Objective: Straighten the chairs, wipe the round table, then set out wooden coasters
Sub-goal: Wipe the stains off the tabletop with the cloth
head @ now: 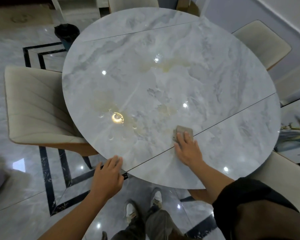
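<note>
Round grey-white marble-pattern table [163,40]: 1, filling the middle of the view, glossy. 2 thin dark seams [232,115] cross its top, parallel, both rising from lower left to upper right.

Beige upholstered chairs, 4 counted around the rim: left chair [38,108], far chair [133,1], far-right chair [261,44], near-right chair [284,179]. A possible 5th at the right edge cannot be confirmed.

Folded grey-brown cloth [183,131]: 1, lying on the tabletop right at the nearer seam. Fingers cover part of it, so its long axis cannot be told.

Right hand [189,149]: flat, fingers straight, pressing the cloth down, pointing toward the table centre.

Left hand [109,174]: relaxed, fingers resting on the near rim, grasping nothing.

Floor: 1 black bin [67,34], 2 white shoes [157,196].
</note>
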